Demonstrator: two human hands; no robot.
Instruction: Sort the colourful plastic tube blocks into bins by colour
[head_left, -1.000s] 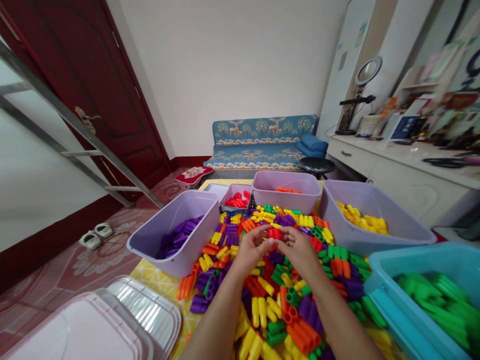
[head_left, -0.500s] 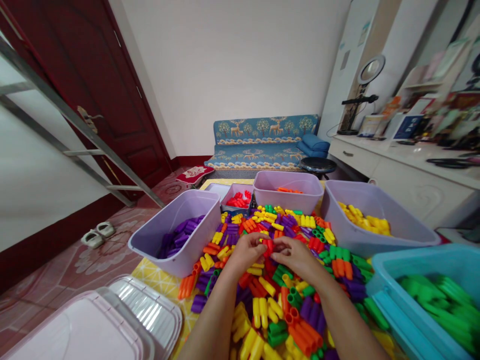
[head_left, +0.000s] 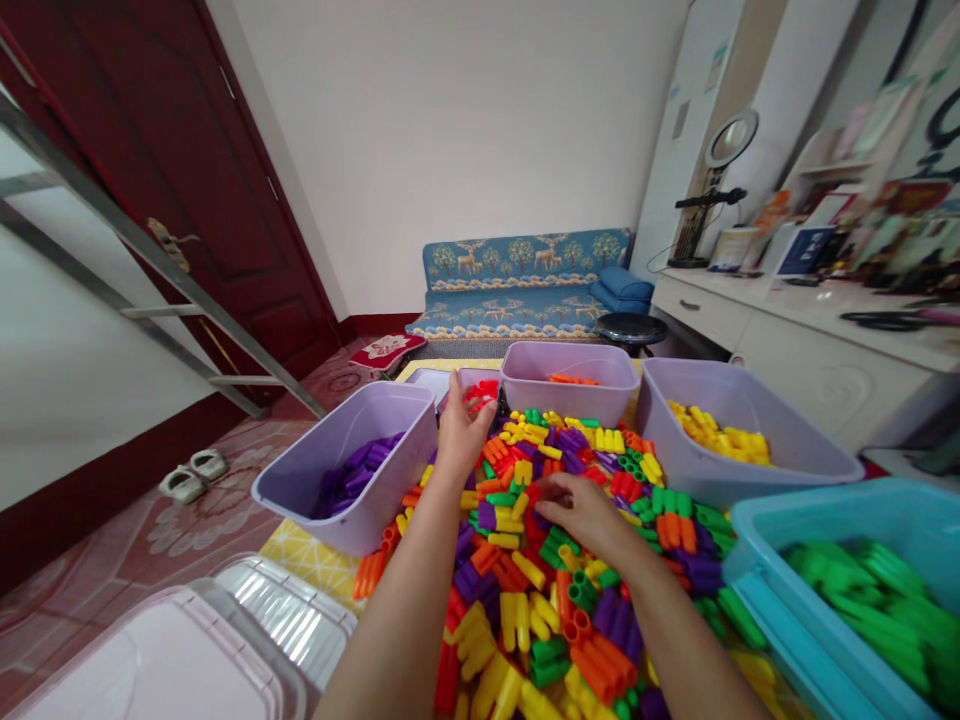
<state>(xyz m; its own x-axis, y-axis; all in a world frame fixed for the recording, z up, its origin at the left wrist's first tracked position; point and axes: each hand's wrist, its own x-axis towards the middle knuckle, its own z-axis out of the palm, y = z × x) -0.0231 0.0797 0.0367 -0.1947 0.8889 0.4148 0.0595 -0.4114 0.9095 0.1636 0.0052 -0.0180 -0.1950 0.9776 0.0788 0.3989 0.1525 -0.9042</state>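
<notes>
My left hand (head_left: 461,430) is over the near edge of a small lilac box (head_left: 444,402) that holds red plastic building pieces (head_left: 481,392). Its fingers are spread, with the thumb apart, and nothing shows in them. My right hand (head_left: 576,508) is low over the middle of a mixed pile of tube-shaped building pieces (head_left: 516,615) in yellow, orange, green, purple and red. Its fingers are curled, with the fingertips closed at a red building piece (head_left: 532,496), which they partly hide.
Around the pile stand a lilac bin of purple pieces (head_left: 277,487), one with a few orange pieces (head_left: 570,355), one of yellow pieces (head_left: 810,455) and a turquoise bin of green pieces (head_left: 772,515). Stacked lids (head_left: 172,660) lie front left. A ladder (head_left: 172,290) leans at left.
My left hand has left the middle of the pile and moved forward and left to the small box, its fingers opening. My right hand has stayed over the pile.
</notes>
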